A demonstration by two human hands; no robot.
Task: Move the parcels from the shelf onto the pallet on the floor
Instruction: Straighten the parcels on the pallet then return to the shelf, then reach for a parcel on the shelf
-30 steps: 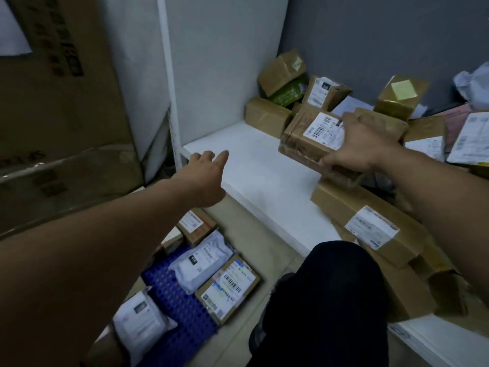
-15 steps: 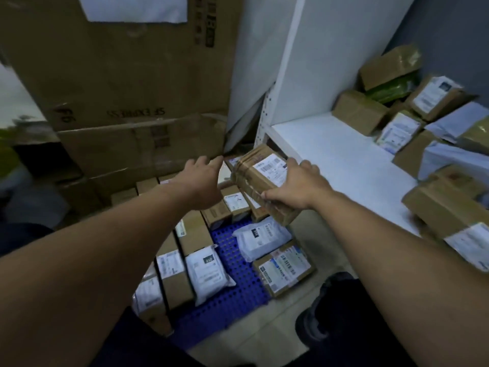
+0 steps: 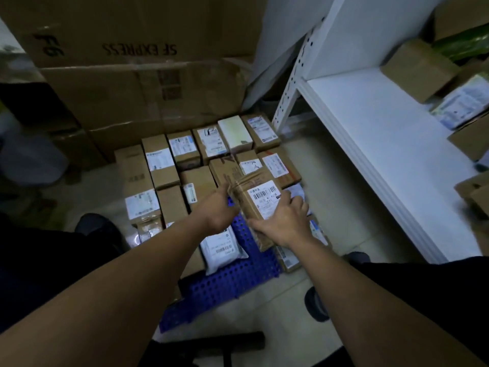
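A taped brown cardboard parcel with a white barcode label hangs just above the blue perforated pallet. My right hand grips its near right side. My left hand presses against its left end. Several labelled parcels, such as the box with a white label, lie in rows on the pallet's far half, and a white mailer bag lies under my hands. The white shelf on the right holds more parcels, among them a brown box at the back.
Large "SF EXPRESS" cartons are stacked behind the pallet. The shelf's perforated white upright stands at the pallet's far right corner. My dark-clad knees and shoes frame the pallet's near edge on a pale tiled floor.
My right hand lifted the parcel off the shelf and carried it left and down over the pallet. My left hand came onto its left end. My view swung from shelf to floor.
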